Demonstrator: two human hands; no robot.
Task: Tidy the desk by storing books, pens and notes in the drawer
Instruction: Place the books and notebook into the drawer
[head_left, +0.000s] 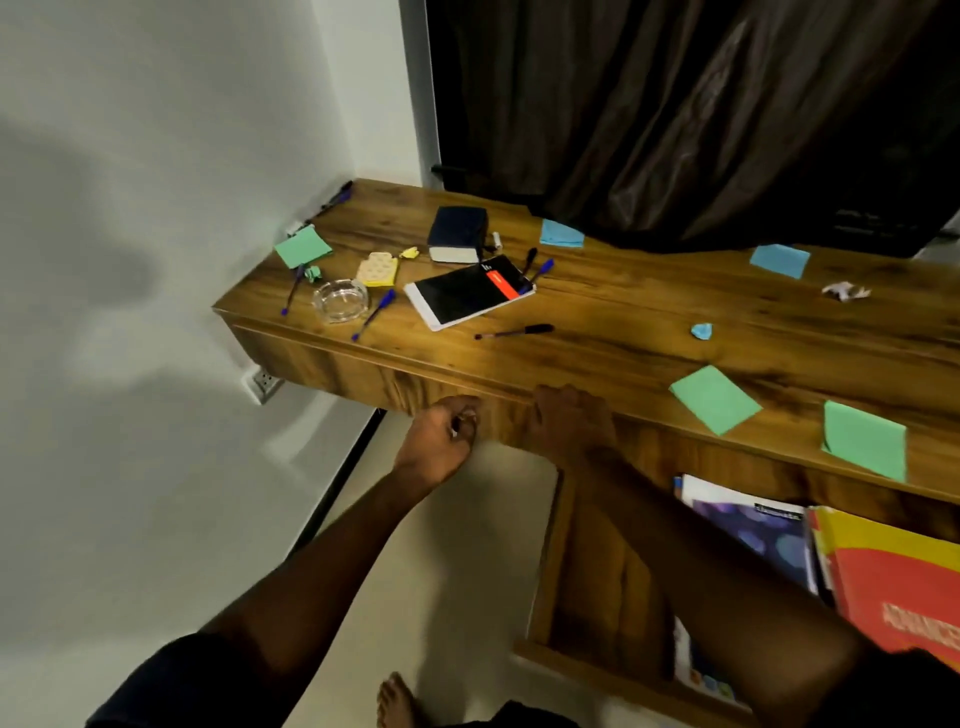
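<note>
**While the drawer stands open, the worktop waits to be cleared**

Because the thick dark book (457, 234) is the heaviest piece up there, I would take it by the spine with a full grip; it looks stiff and should not flex. Just in front of it, the black notebook (467, 299) with its red band is thin and flat, so I judge that a thumb under the near edge will lift it best. A blue pen (374, 314) and a black pen (514, 331) lie loose nearby. They are light and will likely roll, so a pinch at mid-barrel suits them. Each green note (714, 399) and blue note (779, 260) is limp paper, easy to crease, and best slid to the edge and pinched by a corner. Among them sits the glass ashtray (340, 300), fragile and slippery.

The drawer (563, 571) is pulled out below right, with large books in it. My left hand (449, 428) is curled at the lower edge of the front panel (363, 376); whether it hooks under it I cannot tell. My right hand (571, 421) lies against the panel, fingers up to the lip of the worktop (649, 322), holding nothing I can see.

The smooth wood-grain surface runs into a corner of white wall (156, 208), with a dark curtain (675, 104) behind and pale floor (467, 545) beneath.
</note>
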